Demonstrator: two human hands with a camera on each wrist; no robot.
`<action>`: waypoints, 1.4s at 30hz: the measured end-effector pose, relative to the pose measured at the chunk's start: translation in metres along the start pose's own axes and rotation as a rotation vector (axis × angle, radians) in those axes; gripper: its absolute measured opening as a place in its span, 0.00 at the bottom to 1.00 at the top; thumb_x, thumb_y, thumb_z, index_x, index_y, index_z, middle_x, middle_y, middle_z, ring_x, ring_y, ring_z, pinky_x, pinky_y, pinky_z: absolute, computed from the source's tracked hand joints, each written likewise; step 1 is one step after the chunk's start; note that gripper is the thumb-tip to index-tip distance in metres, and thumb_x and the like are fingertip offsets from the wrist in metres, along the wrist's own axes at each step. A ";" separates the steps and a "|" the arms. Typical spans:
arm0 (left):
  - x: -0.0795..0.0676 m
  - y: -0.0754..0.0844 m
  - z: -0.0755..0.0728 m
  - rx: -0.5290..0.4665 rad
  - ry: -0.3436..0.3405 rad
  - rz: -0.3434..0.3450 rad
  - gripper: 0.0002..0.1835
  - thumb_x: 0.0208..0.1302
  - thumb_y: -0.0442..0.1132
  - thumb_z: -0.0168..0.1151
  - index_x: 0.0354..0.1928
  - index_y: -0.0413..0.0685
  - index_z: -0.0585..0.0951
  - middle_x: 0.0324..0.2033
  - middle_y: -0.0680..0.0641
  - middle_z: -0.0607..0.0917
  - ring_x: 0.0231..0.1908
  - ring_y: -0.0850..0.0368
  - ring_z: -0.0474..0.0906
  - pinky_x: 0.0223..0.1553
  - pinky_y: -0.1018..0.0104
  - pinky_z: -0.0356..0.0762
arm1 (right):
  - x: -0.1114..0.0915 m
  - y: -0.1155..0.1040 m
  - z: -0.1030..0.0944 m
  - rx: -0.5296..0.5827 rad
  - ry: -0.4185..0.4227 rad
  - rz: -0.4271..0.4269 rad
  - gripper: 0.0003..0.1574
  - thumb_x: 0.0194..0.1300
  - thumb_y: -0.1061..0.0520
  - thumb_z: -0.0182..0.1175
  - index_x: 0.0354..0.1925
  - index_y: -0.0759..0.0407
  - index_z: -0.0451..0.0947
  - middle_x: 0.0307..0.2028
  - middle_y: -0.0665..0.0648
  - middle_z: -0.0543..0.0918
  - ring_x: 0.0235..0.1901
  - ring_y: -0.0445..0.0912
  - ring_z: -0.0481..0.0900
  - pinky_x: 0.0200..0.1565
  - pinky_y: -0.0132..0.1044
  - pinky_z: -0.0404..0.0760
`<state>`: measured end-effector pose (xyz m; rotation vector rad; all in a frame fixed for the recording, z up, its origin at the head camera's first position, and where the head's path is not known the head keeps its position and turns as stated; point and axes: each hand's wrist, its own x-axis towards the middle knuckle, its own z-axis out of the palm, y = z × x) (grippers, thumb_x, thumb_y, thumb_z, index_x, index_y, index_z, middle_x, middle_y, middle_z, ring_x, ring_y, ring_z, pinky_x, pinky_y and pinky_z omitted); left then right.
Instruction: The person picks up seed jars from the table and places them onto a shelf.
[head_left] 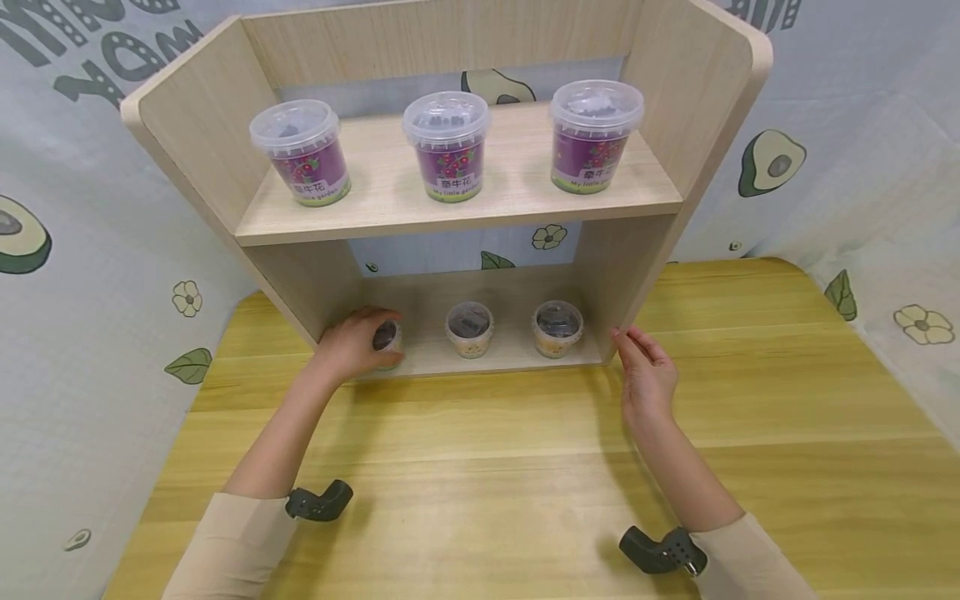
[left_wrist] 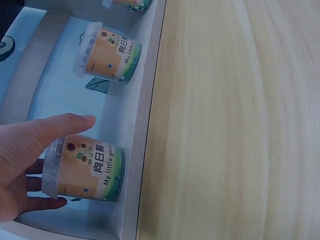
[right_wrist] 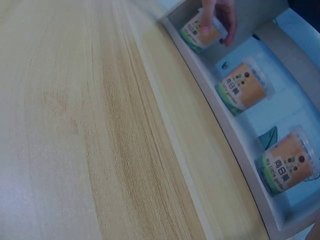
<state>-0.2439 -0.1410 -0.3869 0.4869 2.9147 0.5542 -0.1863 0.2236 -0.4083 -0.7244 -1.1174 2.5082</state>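
My left hand [head_left: 354, 343] is around a small lidded cup [left_wrist: 90, 170] at the left end of the lower shelf. In the left wrist view its thumb lies along one side of the cup, its fingers on the other. The cup has an orange label and stands upright. A middle cup [head_left: 470, 329] and a right cup [head_left: 557, 328] of the same kind stand along that shelf. My right hand [head_left: 648, 375] holds the lower front edge of the right side panel of the wooden shelf unit [head_left: 457, 223]; its fingertips are partly hidden.
Three purple-labelled cups with clear lids stand on the upper shelf: a left one [head_left: 311, 167], a middle one [head_left: 450, 158] and a right one [head_left: 588, 154]. The unit stands on a wooden table [head_left: 480, 483]. Behind hangs a patterned cloth [head_left: 862, 167].
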 end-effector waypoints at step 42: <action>-0.038 0.073 0.041 0.116 0.582 0.216 0.20 0.60 0.54 0.58 0.50 0.52 0.80 0.49 0.48 0.81 0.49 0.48 0.76 0.44 0.52 0.77 | -0.031 0.014 0.021 -0.409 -0.250 -0.235 0.05 0.56 0.69 0.62 0.29 0.61 0.81 0.29 0.47 0.81 0.31 0.39 0.77 0.37 0.23 0.76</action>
